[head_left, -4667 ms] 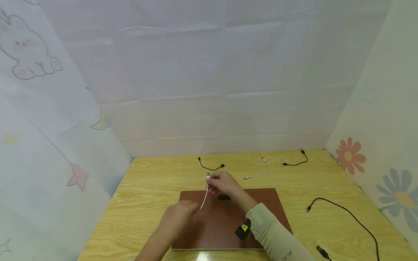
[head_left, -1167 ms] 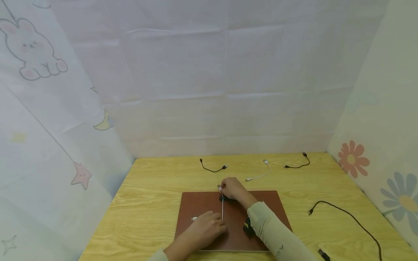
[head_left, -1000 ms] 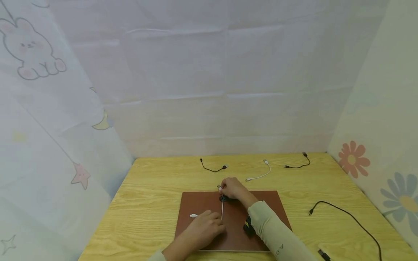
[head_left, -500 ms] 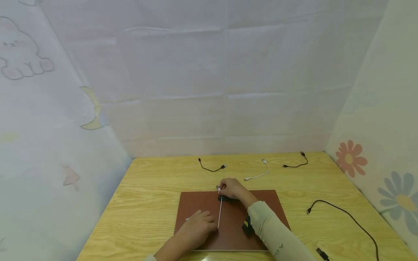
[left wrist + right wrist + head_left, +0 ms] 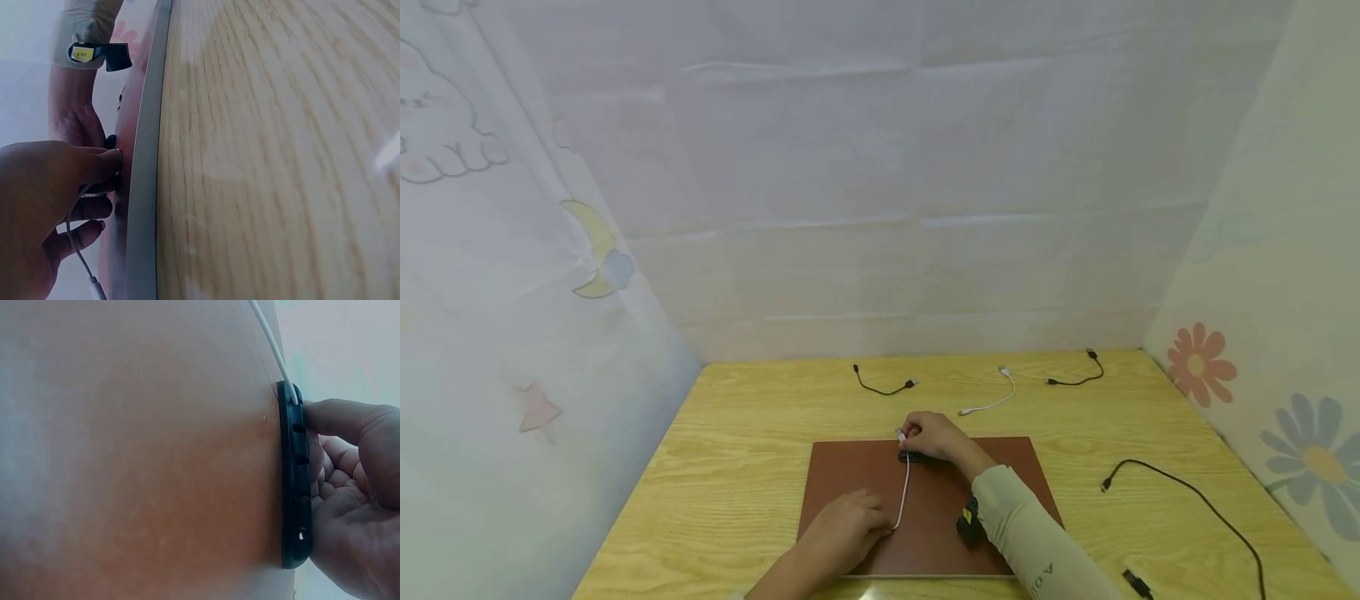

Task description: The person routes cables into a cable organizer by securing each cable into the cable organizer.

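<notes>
In the head view, a white USB cable (image 5: 904,492) runs across a brown board (image 5: 850,467). My right hand (image 5: 934,437) pinches it by its USB plug (image 5: 901,434) at the board's far edge. A black slotted cable holder (image 5: 295,487) stands on the board beside that hand; in the right wrist view the cable lies in its end slot. My left hand (image 5: 846,533) pinches the cable near the board's front, thumb against fingers. In the left wrist view the cable's other connector (image 5: 97,290) hangs below the left fingers.
Along the table's back lie a short black cable (image 5: 883,392), a short white cable (image 5: 992,406) and another black cable (image 5: 1078,382). A longer black cable (image 5: 1206,504) curves at the right, its USB plug (image 5: 1137,582) near the front. Patterned sheets hang around the table.
The cable, first held up between both hands, now runs down past the holder. Lately my left hand has drawn toward the front left, and the cable bows slightly. The right hand stays nearly still.
</notes>
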### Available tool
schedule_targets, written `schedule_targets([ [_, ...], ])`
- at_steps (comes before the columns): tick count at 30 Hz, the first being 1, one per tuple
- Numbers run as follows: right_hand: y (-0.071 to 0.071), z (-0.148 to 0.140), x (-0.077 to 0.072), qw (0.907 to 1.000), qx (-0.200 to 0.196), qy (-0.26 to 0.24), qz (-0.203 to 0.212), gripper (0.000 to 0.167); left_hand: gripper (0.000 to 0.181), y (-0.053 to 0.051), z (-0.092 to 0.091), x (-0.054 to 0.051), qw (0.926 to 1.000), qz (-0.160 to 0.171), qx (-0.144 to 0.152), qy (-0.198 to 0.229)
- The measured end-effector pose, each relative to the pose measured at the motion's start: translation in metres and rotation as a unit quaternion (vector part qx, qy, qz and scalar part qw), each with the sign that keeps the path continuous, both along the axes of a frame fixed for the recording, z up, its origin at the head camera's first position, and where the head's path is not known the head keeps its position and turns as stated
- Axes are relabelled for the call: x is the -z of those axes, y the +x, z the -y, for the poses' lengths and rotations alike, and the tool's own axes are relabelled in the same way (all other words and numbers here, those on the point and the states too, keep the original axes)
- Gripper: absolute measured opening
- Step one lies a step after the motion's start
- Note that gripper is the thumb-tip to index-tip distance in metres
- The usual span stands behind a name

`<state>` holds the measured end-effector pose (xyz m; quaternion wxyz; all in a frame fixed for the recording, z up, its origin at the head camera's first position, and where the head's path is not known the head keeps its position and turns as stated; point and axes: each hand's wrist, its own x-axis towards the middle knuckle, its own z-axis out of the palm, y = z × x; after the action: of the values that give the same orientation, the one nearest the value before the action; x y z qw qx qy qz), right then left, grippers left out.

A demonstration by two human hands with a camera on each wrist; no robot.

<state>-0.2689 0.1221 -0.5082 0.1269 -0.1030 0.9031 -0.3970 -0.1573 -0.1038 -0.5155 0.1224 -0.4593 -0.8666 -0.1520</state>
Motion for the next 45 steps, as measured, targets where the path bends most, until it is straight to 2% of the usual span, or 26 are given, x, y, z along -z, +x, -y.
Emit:
schedule_targets([
  [4, -0.001, -0.001, 0.003, 1.0, 0.002, -0.004, -0.004, 0.011, 0.005, 0.001, 0.001, 0.002, 0.9998, 0.013, -0.014, -0.003],
  [9, 0.0, -0.002, 0.005, 0.9999, 0.008, -0.004, -0.007, 0.011, 0.006, 0.001, 0.001, 0.004, 0.9998, 0.014, -0.012, -0.005],
  [25, 0.002, -0.003, 0.004, 0.9998, 0.017, -0.005, -0.012, 0.011, 0.007, -0.007, 0.001, 0.001, 0.9991, -0.011, 0.036, -0.022],
  [29, 0.003, -0.002, 0.003, 0.9998, 0.013, -0.011, -0.014, 0.011, 0.006, -0.011, 0.002, -0.004, 0.9982, 0.006, 0.046, -0.038],
  [33, 0.005, 0.0, 0.003, 0.9997, 0.011, -0.014, -0.018, 0.012, 0.005, -0.016, 0.002, -0.011, 0.9966, 0.045, 0.036, -0.059],
  [36, 0.005, 0.0, 0.004, 0.9996, 0.012, -0.014, -0.022, 0.013, 0.005, -0.022, 0.0, -0.017, 0.9944, 0.073, 0.025, -0.072],
  [39, 0.005, 0.0, 0.005, 0.9995, 0.012, -0.016, -0.024, 0.014, 0.007, -0.034, -0.001, -0.021, 0.9924, 0.098, 0.012, -0.074],
  [42, 0.005, 0.0, 0.004, 0.9995, 0.013, -0.016, -0.024, 0.015, 0.009, -0.048, 0.0, -0.023, 0.9914, 0.108, -0.005, -0.073],
  [45, 0.005, 0.0, 0.004, 0.9996, 0.016, -0.013, -0.021, 0.015, 0.009, -0.064, 0.002, -0.025, 0.9911, 0.105, -0.021, -0.079],
])
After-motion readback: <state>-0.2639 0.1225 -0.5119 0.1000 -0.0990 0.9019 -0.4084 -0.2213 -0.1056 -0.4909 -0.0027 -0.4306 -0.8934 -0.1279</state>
